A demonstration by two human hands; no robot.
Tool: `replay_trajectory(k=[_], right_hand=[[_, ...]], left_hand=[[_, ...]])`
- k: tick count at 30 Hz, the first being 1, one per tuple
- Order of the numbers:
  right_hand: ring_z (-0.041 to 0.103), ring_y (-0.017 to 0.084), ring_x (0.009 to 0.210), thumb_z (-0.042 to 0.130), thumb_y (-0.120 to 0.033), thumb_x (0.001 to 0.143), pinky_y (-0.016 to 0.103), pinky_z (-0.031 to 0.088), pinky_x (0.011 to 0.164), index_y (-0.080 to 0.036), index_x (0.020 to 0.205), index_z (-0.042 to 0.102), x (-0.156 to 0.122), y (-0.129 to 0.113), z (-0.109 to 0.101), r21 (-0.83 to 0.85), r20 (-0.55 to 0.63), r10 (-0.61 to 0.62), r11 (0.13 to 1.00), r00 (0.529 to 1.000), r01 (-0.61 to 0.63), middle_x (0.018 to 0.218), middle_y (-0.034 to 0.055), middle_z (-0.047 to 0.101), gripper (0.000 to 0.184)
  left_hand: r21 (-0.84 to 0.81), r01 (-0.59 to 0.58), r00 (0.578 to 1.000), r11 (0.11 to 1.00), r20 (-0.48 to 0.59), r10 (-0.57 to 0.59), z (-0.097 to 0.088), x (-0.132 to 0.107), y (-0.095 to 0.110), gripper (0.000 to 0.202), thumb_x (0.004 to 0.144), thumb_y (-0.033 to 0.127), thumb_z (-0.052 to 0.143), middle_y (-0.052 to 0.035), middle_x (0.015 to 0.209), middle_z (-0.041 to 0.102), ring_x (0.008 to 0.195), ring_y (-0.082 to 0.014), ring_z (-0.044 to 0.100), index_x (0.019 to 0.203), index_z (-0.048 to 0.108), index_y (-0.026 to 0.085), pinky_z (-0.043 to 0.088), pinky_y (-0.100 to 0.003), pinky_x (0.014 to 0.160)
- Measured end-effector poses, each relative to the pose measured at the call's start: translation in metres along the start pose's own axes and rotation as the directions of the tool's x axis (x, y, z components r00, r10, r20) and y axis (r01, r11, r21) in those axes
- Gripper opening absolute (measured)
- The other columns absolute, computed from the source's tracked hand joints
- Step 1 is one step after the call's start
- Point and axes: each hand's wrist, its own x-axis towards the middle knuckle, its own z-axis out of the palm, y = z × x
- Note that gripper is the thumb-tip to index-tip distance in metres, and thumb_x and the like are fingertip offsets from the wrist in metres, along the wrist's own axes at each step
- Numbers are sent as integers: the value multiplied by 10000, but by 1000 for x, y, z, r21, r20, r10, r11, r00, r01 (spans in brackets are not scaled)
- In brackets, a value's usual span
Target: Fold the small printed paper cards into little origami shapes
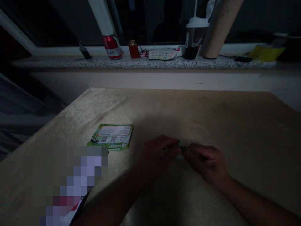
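Note:
My left hand (160, 152) and my right hand (208, 160) meet low over the middle of the table, with fingertips almost touching. Both are closed in a pinch on one small greenish, dark-patterned piece (182, 147), possibly a bit of wrapper; dim light and my fingers hide most of it. A pale bit shows just below it. Left of my left hand, a green printed packet (115, 135) lies flat, with text panels and small square codes on its face.
A blurred-out pale object (87, 175) lies at the table's (246, 125) near left. Along the stone windowsill (138, 64) stand a red can (111, 47), an orange-red bottle (134, 50), a crumpled packet (162, 54), a lidded cup (194, 39), a cardboard tube (218, 31) and a yellow item (266, 52).

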Motion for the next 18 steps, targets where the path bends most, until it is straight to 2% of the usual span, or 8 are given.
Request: replay_trajectory(k=[4, 10, 14, 18], right_hand=[[437, 93, 497, 646, -180, 919, 240, 318, 455, -182, 680, 649, -1, 1, 1, -47, 5, -58, 997, 998, 59, 569, -40, 468, 239], [454, 96, 497, 634, -175, 924, 238, 339, 456, -179, 704, 663, 0, 1, 1, -58, 14, -78, 995, 997, 79, 574, -34, 494, 223], [458, 103, 497, 637, -174, 923, 246, 339, 458, -185, 697, 668, -1, -1, 1, -62, 14, -73, 995, 997, 74, 568, -33, 493, 229], [455, 107, 482, 654, -199, 921, 257, 321, 446, -193, 691, 676, -2, -1, 0, -81, 16, -55, 995, 998, 56, 558, -33, 494, 231]], left_hand=[[32, -38, 999, 999, 37, 36, 1, -1, -1, 78, 887, 191, 683, -19, 861, 699, 785, -138, 647, 940, 737, 171, 484, -250, 730], [-24, 89, 996, 996, 26, -88, -1, 1, 0, 62, 830, 195, 718, 20, 802, 664, 770, -139, 602, 890, 704, 197, 453, -247, 720], [-39, 131, 990, 991, 50, -129, -3, 2, 2, 47, 833, 230, 706, 14, 796, 665, 763, -150, 589, 875, 708, 208, 448, -266, 729], [-76, 179, 984, 981, 28, -177, -4, 2, 3, 75, 785, 232, 750, 15, 743, 629, 741, -153, 566, 789, 683, 198, 435, -270, 707]])
